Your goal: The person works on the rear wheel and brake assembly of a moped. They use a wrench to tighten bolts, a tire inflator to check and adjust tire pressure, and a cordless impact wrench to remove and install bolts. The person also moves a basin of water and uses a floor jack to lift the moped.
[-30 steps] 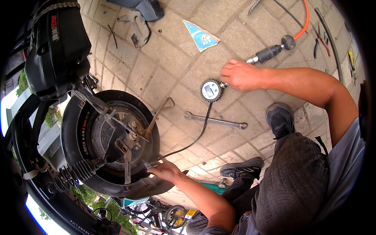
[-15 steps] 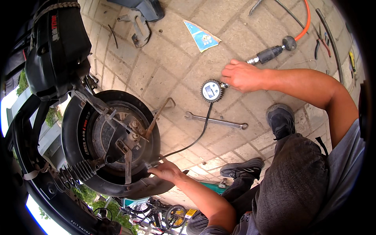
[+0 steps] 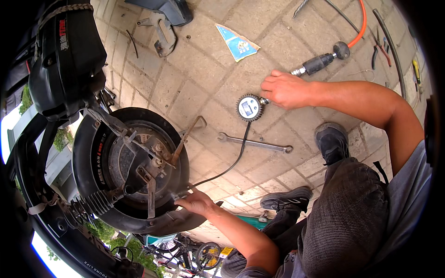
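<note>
My right hand is closed round an air inflator with a black-cased round digital pressure gauge at its end and an orange hose behind it. A thin black hose runs from the gauge down to my left hand, whose fingers are closed on the hose's end at the lower right rim of a black scooter wheel; the fitting itself is hard to make out. A long wrench lies below the gauge.
The raised scooter body fills the left. On the paving are a torn blue card, a metal bracket, a dark plastic part, pliers and a screwdriver. My feet are at lower right; bicycles stand beyond.
</note>
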A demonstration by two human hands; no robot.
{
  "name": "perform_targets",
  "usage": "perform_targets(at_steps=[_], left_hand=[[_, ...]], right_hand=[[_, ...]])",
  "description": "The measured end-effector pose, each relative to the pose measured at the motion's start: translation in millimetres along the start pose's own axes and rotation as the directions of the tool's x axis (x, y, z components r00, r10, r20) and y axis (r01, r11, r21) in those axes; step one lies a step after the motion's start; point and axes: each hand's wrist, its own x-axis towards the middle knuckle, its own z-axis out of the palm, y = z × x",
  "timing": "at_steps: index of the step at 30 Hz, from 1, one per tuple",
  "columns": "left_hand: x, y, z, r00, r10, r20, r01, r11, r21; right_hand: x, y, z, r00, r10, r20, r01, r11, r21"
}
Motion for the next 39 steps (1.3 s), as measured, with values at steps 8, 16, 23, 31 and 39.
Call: perform_targets(at_steps=[8,16,23,31,39], left_hand=[[1.1,-0.5,-1.7,1.0,0.002,0.003,-0.002,1.0,0.0],[1.0,-0.4,-0.5,1.0,-0.003,0.014,0.003,1.0,0.002],[0.5,0.2,2.3,1.0,0.001,0.004,-0.001,1.0,-0.005],[0.6,-0.8,-0.3,1.0,0.0,0.0,0.0,1.0,-0.025],[0.9,0.0,-0.7,1.0,-0.006,-0.016,0.005,0.999,-0.036]], right_hand=[[-0.3,0.5,0.3,1.0,0.0,-0.005,0.0,1.0,0.006],[-0.3,0.2,0.8,1.0,0.001,-0.003,-0.001,1.0,-0.006],[-0.3,0.9,0.8,1.0,-0.007,-0.016,0.007,1.0,-0.009],[0.1,0.6,1.0,1.0,-0.004,-0.009,0.004,1.0,-0.01],[-0.1,0.4,-0.9,1.0,-0.003,-0.005,0.003,1.0,-0.009]])
